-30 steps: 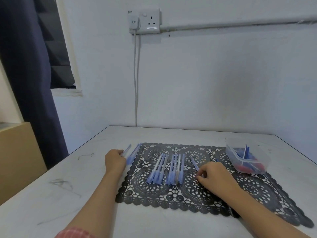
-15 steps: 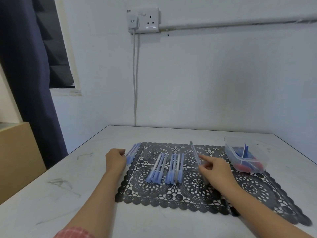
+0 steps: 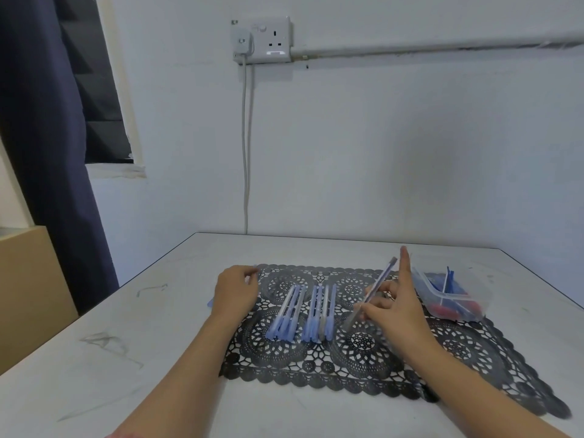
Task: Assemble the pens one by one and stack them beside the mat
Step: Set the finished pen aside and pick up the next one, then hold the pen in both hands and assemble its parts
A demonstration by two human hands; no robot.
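The right hand (image 3: 395,308) is pinching a slim pen barrel (image 3: 376,289), index finger sticking straight up. The barrel is tilting up and away, lifted over the right-centre of the black lace mat (image 3: 363,371). The left hand (image 3: 235,292) is sitting at the mat's left edge, fingers curling inward; cannot tell if it is gripping anything. A blue tip (image 3: 209,302) is showing beside its wrist on the tabletop (image 3: 94,374). Two groups of blue pens (image 3: 286,311) are lying mid-mat. A clear tub (image 3: 455,298) of parts is standing at the mat's far right corner.
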